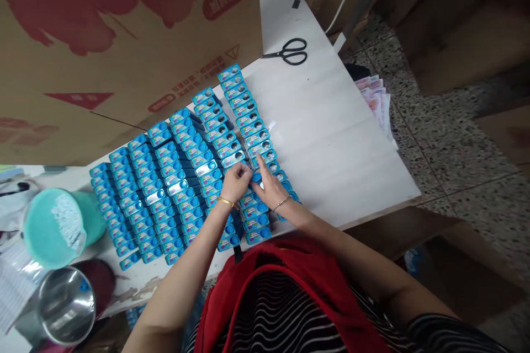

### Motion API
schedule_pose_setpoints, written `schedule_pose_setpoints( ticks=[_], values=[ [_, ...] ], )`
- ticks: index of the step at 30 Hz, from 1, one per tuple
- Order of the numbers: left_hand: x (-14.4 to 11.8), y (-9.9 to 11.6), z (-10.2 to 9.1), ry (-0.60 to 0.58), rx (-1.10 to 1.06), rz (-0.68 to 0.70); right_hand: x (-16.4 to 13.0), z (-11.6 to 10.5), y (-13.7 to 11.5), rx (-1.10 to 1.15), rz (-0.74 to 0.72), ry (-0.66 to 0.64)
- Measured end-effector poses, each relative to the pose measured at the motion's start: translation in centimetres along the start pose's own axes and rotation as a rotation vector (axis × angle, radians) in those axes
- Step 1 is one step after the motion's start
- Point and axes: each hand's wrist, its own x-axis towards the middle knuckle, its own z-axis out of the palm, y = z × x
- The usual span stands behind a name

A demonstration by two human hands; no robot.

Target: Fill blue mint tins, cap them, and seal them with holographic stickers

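**Surfaces on my bench**

I see the blue packs as glossy, their clear plastic windows catching the light. The table looks smooth, matt white board. The carton behind is matt brown cardboard with red print. The scissors have black handles, likely plastic. The bowl is polished metal, mirror-bright; the teal jug looks like dull plastic. The floor is speckled stone.

You've got a white table over a speckled terrazzo floor. Big brown cardboard box with red print stands at the table's far left. More cardboard boxes on the floor at your right. Even daylight, no hard shadows.
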Motion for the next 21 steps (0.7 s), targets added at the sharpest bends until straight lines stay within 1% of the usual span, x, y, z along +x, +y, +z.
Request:
schedule_pose_setpoints(
  ticks=[2, 3, 6, 7, 9, 11, 14, 16, 18, 21],
  values=[
    [0.4, 0.3, -0.1, 0.013, 0.033, 0.049, 0.3, -0.1, 0.1, 0.008, 0.009, -0.011],
    [0.5, 0.4, -0.2, -0.019, 0.038, 0.080, 0.5, -0.1, 0.2, 0.012, 0.008, -0.011],
    [0.5, 0.7, -0.3, -0.167, 0.059, 0.175, 0.8, -0.1, 0.3, 0.023, 0.008, -0.015],
    [0.4, 0.7, -0.4, -0.187, 0.090, 0.200, 0.8, -0.1, 0.4, 0.023, 0.014, -0.022],
    [0.5, 0.5, -0.7, -0.156, 0.168, 0.231, 0.7, 0.0, 0.4, 0.028, 0.029, -0.036],
    [1.0, 0.1, -1.1, -0.051, 0.227, 0.222, 0.7, 0.0, 0.3, 0.042, 0.041, -0.021],
    [2.8, -0.4, -2.0, 0.118, 0.356, 0.111, 0.6, -0.3, 0.3, 0.064, 0.052, 0.017],
    [4.5, -0.3, -2.6, 0.145, 0.522, 0.002, 0.7, -0.6, 0.4, 0.063, 0.049, 0.018],
    [6.1, 0.3, -2.9, 0.098, 0.708, -0.107, 0.8, -0.8, 0.6, 0.044, 0.039, 0.015],
    [7.9, 1.4, -3.1, -0.024, 0.916, -0.241, 0.9, -0.7, 0.8, 0.018, 0.038, 0.023]
  ],
)
